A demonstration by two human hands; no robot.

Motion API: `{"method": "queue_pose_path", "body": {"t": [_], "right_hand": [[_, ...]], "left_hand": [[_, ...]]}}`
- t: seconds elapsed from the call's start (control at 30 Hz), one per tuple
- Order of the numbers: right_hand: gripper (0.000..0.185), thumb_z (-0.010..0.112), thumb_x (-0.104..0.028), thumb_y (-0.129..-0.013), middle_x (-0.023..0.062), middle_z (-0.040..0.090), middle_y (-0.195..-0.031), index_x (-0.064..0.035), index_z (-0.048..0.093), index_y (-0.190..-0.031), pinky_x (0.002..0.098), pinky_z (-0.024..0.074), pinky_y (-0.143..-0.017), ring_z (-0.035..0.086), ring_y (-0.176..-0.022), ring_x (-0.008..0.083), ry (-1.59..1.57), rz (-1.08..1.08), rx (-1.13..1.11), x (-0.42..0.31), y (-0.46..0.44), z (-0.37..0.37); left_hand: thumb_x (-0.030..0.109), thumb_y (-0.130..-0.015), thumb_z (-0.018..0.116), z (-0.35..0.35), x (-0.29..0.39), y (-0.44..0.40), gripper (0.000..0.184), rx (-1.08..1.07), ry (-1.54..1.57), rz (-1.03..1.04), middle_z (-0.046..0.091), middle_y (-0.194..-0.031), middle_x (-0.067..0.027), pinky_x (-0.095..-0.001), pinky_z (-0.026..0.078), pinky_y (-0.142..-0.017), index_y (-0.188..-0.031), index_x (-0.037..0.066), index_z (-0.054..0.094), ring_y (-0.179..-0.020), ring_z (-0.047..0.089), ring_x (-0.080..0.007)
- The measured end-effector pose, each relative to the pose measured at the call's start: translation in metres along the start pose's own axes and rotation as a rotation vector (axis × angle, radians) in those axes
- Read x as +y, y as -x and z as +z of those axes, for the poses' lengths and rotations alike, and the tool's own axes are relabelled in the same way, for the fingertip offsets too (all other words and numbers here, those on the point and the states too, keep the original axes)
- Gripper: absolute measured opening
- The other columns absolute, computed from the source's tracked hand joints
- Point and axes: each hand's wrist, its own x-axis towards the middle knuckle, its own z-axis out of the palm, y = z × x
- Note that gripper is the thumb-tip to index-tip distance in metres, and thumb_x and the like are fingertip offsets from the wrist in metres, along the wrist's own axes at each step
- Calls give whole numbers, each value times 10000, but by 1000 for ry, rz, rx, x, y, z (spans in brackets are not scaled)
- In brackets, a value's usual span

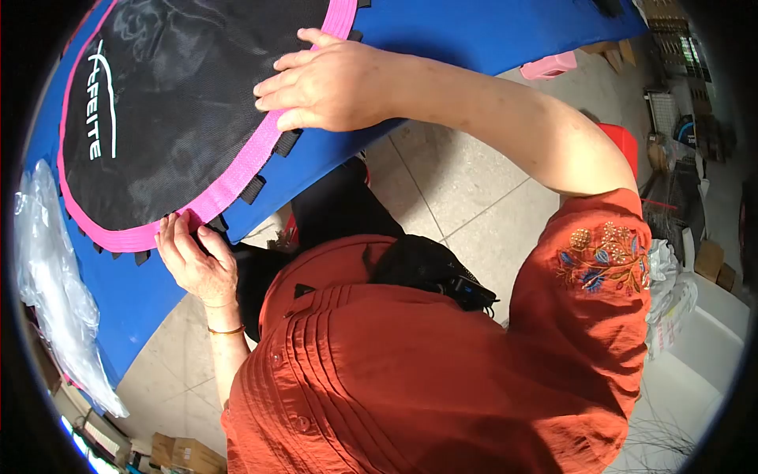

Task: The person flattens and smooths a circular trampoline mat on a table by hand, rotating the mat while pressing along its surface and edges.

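Observation:
A black mesh trampoline mat (181, 103) with a bright pink border band and short black strap loops along its edge lies on a blue-covered table. White lettering runs down its left part. My left hand (197, 265), with a thin bracelet at the wrist, has its fingers bent over the near pink edge and holds it. Farther up the right edge, my right hand (332, 87) lies flat across the pink band, its fingers spread onto the black mesh. The palm sides of both hands are hidden.
Clear plastic wrapping (55, 276) lies on the left of the blue table cover (442, 31). A pink plastic item (549, 65) is beyond the table edge, and a red one (620, 146) is behind my right arm. Cardboard boxes (188, 453) stand on the floor at lower left.

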Motion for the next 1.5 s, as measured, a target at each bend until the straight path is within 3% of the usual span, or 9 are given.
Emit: {"method": "queue_pose_path", "body": {"t": [0.23,0.43,0.6,0.67,0.93,1.17,1.27,1.37,1.5], "right_hand": [[519,545,-507,-1096,0,586,-1601,-184,658,-1487,619,233,-1304,493,-1513,282,-98,-47,30,-23,-13,8],[439,622,-397,-1062,15,638,-1540,-167,692,-1430,626,340,-1249,537,-1468,285,47,-18,115,16,8,-6],[405,570,-334,-1104,35,592,-1583,-153,657,-1455,547,335,-1252,502,-1492,321,92,65,43,22,5,-7],[394,558,-320,-1114,52,601,-1570,-144,650,-1453,527,353,-1237,507,-1479,341,-131,174,137,20,3,6],[398,639,-292,-1076,96,653,-1504,-98,670,-1422,480,445,-1182,576,-1397,365,-113,106,194,11,4,0],[470,666,-321,-1054,116,632,-1531,-92,643,-1464,493,433,-1189,568,-1410,381,-193,111,115,-17,8,-8],[480,660,-342,-1050,109,626,-1529,-99,633,-1464,501,426,-1182,575,-1379,373,-210,83,103,-34,1,-8],[476,639,-359,-1055,96,612,-1539,-105,633,-1457,549,384,-1203,577,-1350,352,-205,84,107,-43,-7,-6],[470,596,-364,-1074,83,597,-1562,-113,623,-1471,606,329,-1231,547,-1408,348,-90,173,103,-32,-27,4]], "left_hand": [[172,-1026,595,-3,1,-2,347,-3,-25,-2,674,-1343,-196,-573,428,-1206,-1305,-15,679,-1333,607,-425],[191,-1000,600,-2,2,-3,347,-3,-52,-10,681,-1318,-216,-579,419,-1208,-1272,-7,685,-1307,622,-419],[196,-968,650,-2,4,-4,359,-3,-7,-72,673,-1305,-220,-592,402,-1220,-1270,7,690,-1308,625,-414],[195,-979,653,-9,7,-6,408,-69,9,-99,640,-1361,-217,-595,392,-1226,-1349,26,685,-1342,588,-413],[159,-1020,659,-20,1,-11,401,-166,56,-127,593,-1426,-231,-584,380,-1237,-1405,47,652,-1397,519,-452],[80,-1027,641,-30,-21,-13,321,-198,60,-195,627,-1400,-210,-518,456,-1195,-1345,56,681,-1407,535,-443],[-53,-911,590,-34,-40,-11,415,-177,25,-253,644,-1396,-191,-504,466,-1190,-1305,30,690,-1408,547,-425],[5,-977,639,-29,-57,-9,313,-91,160,-368,639,-1403,-210,-512,438,-1206,-1287,-1,682,-1405,549,-436],[110,-993,699,-29,-49,-9,305,-66,111,-356,633,-1406,-226,-528,419,-1223,-1274,-8,682,-1402,550,-444]]}}
